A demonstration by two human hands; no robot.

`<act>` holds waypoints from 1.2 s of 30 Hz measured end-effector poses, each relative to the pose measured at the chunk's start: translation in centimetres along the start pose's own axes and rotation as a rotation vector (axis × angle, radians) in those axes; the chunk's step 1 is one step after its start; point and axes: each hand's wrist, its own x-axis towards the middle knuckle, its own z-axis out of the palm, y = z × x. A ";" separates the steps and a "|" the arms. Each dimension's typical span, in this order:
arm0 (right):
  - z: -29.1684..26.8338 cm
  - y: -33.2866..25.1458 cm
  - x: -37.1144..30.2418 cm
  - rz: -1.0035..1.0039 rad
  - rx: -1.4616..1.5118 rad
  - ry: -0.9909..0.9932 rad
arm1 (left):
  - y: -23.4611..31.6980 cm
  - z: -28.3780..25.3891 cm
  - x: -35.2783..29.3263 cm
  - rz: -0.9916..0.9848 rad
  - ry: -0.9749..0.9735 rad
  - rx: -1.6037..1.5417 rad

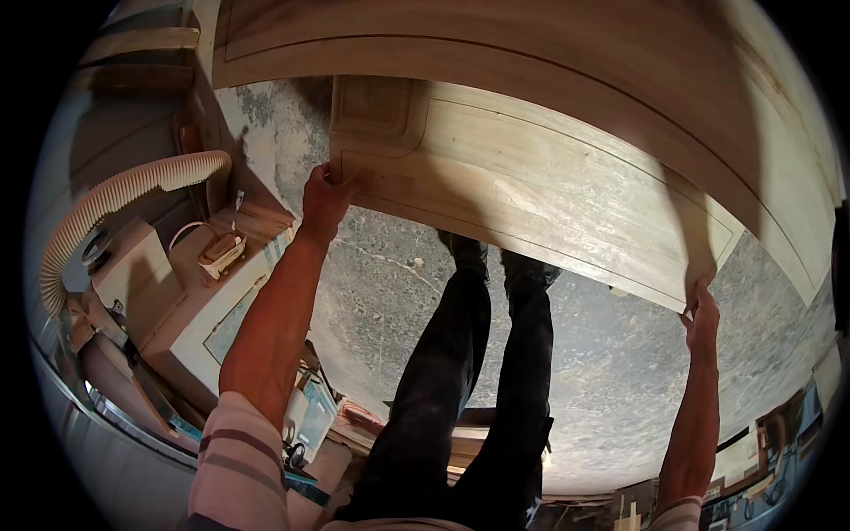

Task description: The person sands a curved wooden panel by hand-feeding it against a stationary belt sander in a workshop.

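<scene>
1. The panel [531, 199], pale wood with grooved lines, spans the middle of the frame, its near edge above the shoes [465, 250].
2. The left hand [328, 203] is closed on the panel's left end, thumb uppermost; its other fingers are mostly hidden.
3. The right hand [702, 314] pinches the panel's lower right corner; how firmly, one cannot tell.
4. The step in hand appears to be handling the panel by both ends. The next move would call for both hands working together, so that it does not twist or knock the board [496, 57].
5. That larger board arches across the top of the frame, overlapping the panel's far edge in view; whether they touch is unclear.
6. Grey floor [611, 380] lies below; a ribbed hose [133, 181] curves at the left.
</scene>
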 end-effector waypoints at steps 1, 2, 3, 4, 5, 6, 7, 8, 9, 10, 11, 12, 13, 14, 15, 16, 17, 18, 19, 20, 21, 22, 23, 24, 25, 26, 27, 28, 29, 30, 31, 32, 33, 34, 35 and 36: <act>0.0 -0.3 -0.2 0.003 -0.005 0.019 | -0.2 0.1 0.1 -0.007 -0.003 0.029; 0.1 -0.5 -0.3 0.020 -0.048 0.035 | -0.4 0.1 0.3 -0.013 -0.003 0.058; 0.3 -0.7 -0.5 0.036 -0.089 0.051 | -0.6 0.1 0.4 -0.017 -0.003 0.087; 0.4 -0.9 -0.6 0.050 -0.129 0.067 | -1.4 0.2 0.7 0.020 0.010 0.114; 0.5 -1.1 -0.3 0.046 -0.223 0.051 | -2.7 0.0 1.1 0.060 0.028 0.142; 0.1 -1.2 0.0 0.040 -0.318 0.050 | -2.6 0.3 1.1 0.103 0.037 0.162; -0.2 -1.1 0.3 0.035 -0.412 0.048 | -2.6 0.5 1.0 0.115 0.060 0.243; -0.1 -0.9 0.4 -0.126 -0.507 0.085 | -1.8 1.0 0.6 0.128 0.085 0.323; 0.3 -0.9 0.3 -0.289 -0.601 0.126 | -0.3 1.6 -0.1 0.144 0.110 0.400; 0.6 -1.0 0.2 -0.453 -0.693 0.171 | 1.5 2.1 -0.5 0.068 0.072 0.410; 1.0 -1.5 -0.3 -0.615 -0.786 0.210 | 2.4 2.5 -1.5 0.201 0.099 0.406; 2.0 -2.2 -1.9 -0.647 -0.770 0.228 | 3.0 2.6 -3.3 0.331 0.125 0.403; 2.7 -3.2 -3.6 -0.681 -0.752 0.248 | 3.3 2.2 -5.2 0.462 0.155 0.397; 1.4 -3.2 -4.1 -0.819 -0.906 0.216 | 2.4 2.5 -6.7 0.486 0.133 0.334; 3.6 -4.1 -7.6 -0.752 -0.861 0.218 | -0.4 2.3 -8.1 0.492 0.132 0.298; 3.4 -4.5 -10.3 -0.740 -0.795 0.146 | -1.1 2.5 -10.0 0.381 -0.058 0.133; 2.9 -3.9 -12.2 -0.648 -0.649 0.051 | -2.6 2.9 -11.9 0.103 -0.244 -0.005; 1.5 -3.0 -13.7 -0.658 -0.791 0.047 | 0.7 1.9 -15.7 0.062 -0.383 -0.009; 2.1 -2.7 -15.8 -0.703 -0.860 -0.006 | -0.7 1.6 -17.8 0.074 -0.418 0.053; 1.2 -0.3 -16.1 -0.787 -0.835 -0.039 | -1.3 0.8 -19.6 0.009 -0.665 -0.060; 1.9 0.5 -17.9 -0.717 -0.653 -0.075 | -0.9 -0.2 -22.4 -0.043 -0.660 -0.078; 4.5 -2.7 -23.8 -0.446 -0.435 -0.060 | -0.9 -1.9 -24.4 -0.067 -0.659 -0.120; 4.8 -1.2 -25.2 -0.436 -0.208 -0.147 | -2.4 -2.0 -26.1 -0.043 -0.596 -0.158; 6.0 -1.6 -27.7 -0.348 -0.165 -0.162 | -0.4 -3.4 -27.9 -0.082 -0.584 -0.250; 7.4 -2.1 -30.4 -0.374 -0.140 -0.190 | 0.2 -4.3 -29.0 -0.085 -0.607 -0.359; 8.5 -0.4 -31.3 -0.605 -0.048 -0.279 | 1.2 -4.6 -29.9 -0.140 -0.641 -0.508; 10.7 -1.8 -35.0 -0.398 0.130 -0.333 | 3.6 -5.8 -31.3 -0.154 -0.591 -0.596; 12.1 -4.0 -39.2 -0.687 -0.098 -0.396 | 5.1 -6.6 -32.2 -0.162 -0.607 -0.680; 14.2 -2.3 -39.9 -0.706 0.012 -0.473 | 6.4 -6.9 -33.0 -0.165 -0.637 -0.756; 16.1 -3.3 -41.7 -1.148 -0.243 -0.345 | 7.2 -6.7 -33.3 -0.196 -0.681 -0.963; 16.5 -6.6 -47.3 -0.717 0.035 -0.705 | 7.8 -6.5 -33.7 -0.222 -0.713 -1.182; 19.2 -5.4 -47.6 -0.989 -0.274 -0.460 | 8.6 -6.4 -34.5 -0.291 -0.861 -1.494; 19.3 -6.0 -48.3 -1.052 -0.290 -0.445 | 10.3 -7.5 -35.1 -0.371 -1.006 -1.809; 19.2 -6.5 -49.1 -1.110 -0.307 -0.430 | 11.6 -8.9 -35.8 -0.346 -0.974 -1.809; 19.0 -7.2 -49.8 -1.163 -0.323 -0.405 | 13.6 -10.9 -36.5 -0.327 -0.949 -1.804; 18.6 -7.8 -50.6 -1.213 -0.339 -0.381 | 14.1 -11.4 -36.1 -0.306 -1.014 -1.744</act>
